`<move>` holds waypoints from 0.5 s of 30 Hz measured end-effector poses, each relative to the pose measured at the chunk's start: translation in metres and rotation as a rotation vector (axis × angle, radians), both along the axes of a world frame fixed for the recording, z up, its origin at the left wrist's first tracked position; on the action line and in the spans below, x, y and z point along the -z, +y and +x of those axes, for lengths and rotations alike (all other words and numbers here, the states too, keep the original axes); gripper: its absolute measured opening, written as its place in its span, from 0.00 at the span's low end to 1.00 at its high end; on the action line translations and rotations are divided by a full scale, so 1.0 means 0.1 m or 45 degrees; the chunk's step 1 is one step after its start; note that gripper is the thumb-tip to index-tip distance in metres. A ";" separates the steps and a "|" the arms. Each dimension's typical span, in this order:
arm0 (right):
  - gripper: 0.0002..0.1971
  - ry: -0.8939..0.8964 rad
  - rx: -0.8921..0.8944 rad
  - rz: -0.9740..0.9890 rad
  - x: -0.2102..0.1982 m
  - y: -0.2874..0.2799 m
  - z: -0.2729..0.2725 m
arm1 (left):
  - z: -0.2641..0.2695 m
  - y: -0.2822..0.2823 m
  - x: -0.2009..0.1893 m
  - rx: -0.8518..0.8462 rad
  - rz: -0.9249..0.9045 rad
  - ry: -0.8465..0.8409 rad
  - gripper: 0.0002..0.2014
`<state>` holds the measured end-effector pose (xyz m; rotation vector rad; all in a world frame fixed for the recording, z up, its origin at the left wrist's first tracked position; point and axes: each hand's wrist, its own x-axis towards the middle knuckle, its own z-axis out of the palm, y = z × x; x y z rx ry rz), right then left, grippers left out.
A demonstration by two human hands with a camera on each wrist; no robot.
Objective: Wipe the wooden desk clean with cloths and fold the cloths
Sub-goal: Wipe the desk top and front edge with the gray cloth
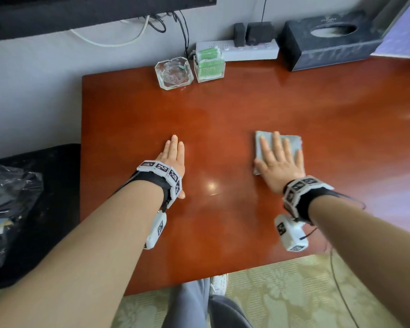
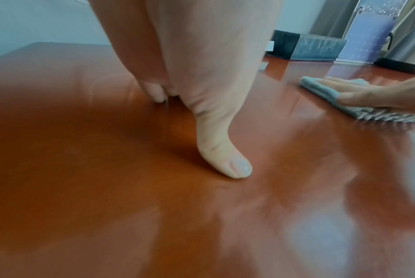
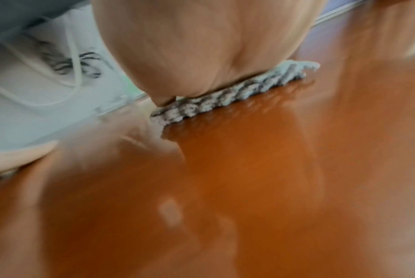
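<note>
Left hand (image 1: 173, 155) lies flat on the bare table (image 1: 223, 110), fingers (image 2: 228, 165) straight, holding nothing; looks like it's just bracing. Right hand (image 1: 279, 162) is just as near, palm down on a folded grey cloth (image 1: 294, 142), fingers (image 1: 276, 143) spread and straight, pressing it to the wood, not gripping. Cloth sits right of centre, flat; right wrist view is blurred, which suggests motion. Only one cloth visible. Step in hand: wiping, probably mid-stroke. Next move likely calls for steady downward pressure while sliding the cloth over the unwiped areas, steering clear of the glass ashtray (image 1: 174, 73) and green-stick holder (image 1: 210, 67) by the far edge. Folding not yet done.
</note>
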<state>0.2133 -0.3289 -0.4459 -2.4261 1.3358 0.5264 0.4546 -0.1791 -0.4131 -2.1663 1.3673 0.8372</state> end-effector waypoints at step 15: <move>0.36 0.026 0.160 0.062 -0.17 0.35 0.00 | -0.01 0.01 -0.01 0.041 0.028 -0.038 0.69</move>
